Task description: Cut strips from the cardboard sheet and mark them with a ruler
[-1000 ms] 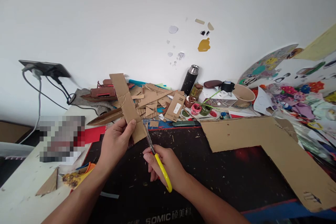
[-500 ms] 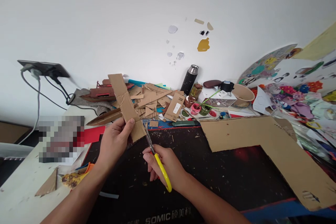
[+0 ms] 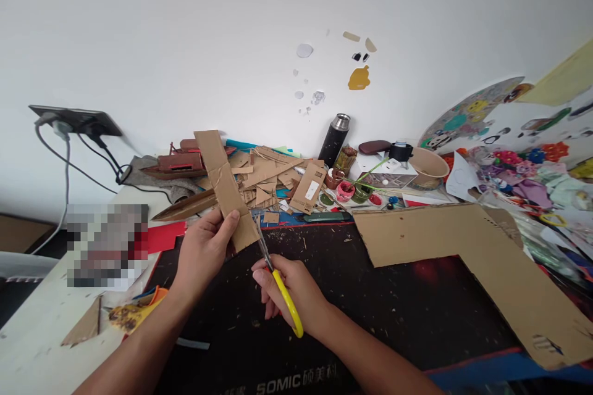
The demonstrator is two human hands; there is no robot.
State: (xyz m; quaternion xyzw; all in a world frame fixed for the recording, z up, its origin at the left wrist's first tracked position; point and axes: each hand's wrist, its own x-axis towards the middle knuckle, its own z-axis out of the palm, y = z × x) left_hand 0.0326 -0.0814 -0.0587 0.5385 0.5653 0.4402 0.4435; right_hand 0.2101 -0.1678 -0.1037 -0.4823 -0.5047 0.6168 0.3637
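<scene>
My left hand (image 3: 206,244) grips the lower end of a long brown cardboard strip (image 3: 221,176), thumb on its face. The strip is tilted, with its upper end reaching back toward the wall, and creases cross it. In my right hand (image 3: 290,287) is a pair of scissors (image 3: 287,302) with a yellow handle. The blades point up and away, right beside the strip's lower right edge; whether they touch it I cannot tell. Part of the scissors' handle is hidden behind my fingers.
Cardboard scraps (image 3: 266,176) pile up behind the dark mat (image 3: 333,302). An L-shaped cardboard sheet (image 3: 417,234) lies at right. A black thermos (image 3: 334,139) leans by the wall near open paint pots (image 3: 345,191). A model boat (image 3: 178,170) sits back left; a green cutter (image 3: 327,217) lies mid-back.
My left hand and the cardboard strip have shifted slightly to the right, nearer the scissors. The right hand and scissors stay almost in place.
</scene>
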